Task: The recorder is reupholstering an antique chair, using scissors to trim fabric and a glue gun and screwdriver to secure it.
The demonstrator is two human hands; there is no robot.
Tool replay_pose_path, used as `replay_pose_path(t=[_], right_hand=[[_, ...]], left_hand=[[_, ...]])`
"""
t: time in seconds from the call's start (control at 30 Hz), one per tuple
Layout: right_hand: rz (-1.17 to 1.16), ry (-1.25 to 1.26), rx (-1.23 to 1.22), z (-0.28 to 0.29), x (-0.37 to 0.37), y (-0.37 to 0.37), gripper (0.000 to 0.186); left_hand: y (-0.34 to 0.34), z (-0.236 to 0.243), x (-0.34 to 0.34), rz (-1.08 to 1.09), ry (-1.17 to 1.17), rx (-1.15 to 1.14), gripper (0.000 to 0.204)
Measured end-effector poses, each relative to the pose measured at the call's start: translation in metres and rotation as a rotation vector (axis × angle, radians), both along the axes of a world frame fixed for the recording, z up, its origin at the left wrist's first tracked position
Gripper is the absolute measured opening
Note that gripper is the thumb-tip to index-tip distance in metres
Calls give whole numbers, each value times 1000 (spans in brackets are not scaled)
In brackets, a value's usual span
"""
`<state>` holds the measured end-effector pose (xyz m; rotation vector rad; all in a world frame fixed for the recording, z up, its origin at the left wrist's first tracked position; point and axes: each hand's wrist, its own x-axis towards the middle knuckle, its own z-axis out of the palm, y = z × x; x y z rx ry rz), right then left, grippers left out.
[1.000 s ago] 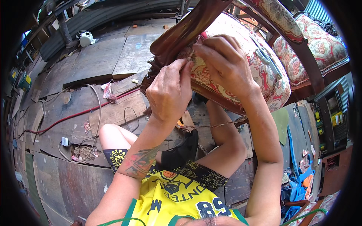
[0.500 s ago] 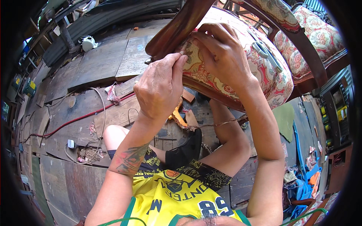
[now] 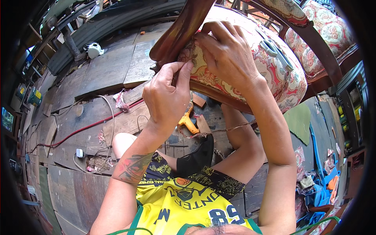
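A chair seat (image 3: 250,74) covered in red and cream floral fabric stands in front of me, against a curved brown wooden arm post (image 3: 174,37). My left hand (image 3: 166,88) is at the seat's front corner, thumb and forefinger pinched together; what lies between them is too small to make out. Beside the post, my right hand (image 3: 231,49) has its fingers bent and closed on the fabric at the seat's edge, their tips partly hidden. Grey-handled scissors (image 3: 270,49) rest on top of the seat, right of my right hand.
An orange-yellow handheld tool (image 3: 189,122) lies on the board floor by my foot. A red hose (image 3: 84,127) and a pale cable (image 3: 112,117) cross the floor at left. Another floral chair (image 3: 319,37) stands at far right, above green cloth (image 3: 299,121) and blue scraps (image 3: 319,192).
My left hand's pinch has shifted slightly down, away from the right fingertips. The right hand stays by the post. The whole view has shifted a little.
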<state>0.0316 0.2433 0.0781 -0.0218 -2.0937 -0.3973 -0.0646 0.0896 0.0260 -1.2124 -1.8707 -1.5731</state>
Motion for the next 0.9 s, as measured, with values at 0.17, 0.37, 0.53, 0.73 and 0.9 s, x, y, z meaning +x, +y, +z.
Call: replay_pose_path(t=[0.17,0.37,0.53,0.73,0.9], right_hand=[[27,-8,17,1,1,1,23],[-58,-86,42,2,4,-3,27],[-2,-92,5,3,9,-3,29],[-24,-88,6,1,10,-1,31],[-9,-89,17,2,12,0,34]], left_hand=[[0,1,0,-55,-85,36,18],[-4,5,-3,-22,-113,62,20],[-6,5,-9,-25,-141,82,20],[-5,3,-16,4,-133,73,21],[-4,3,-20,28,-130,82,23]])
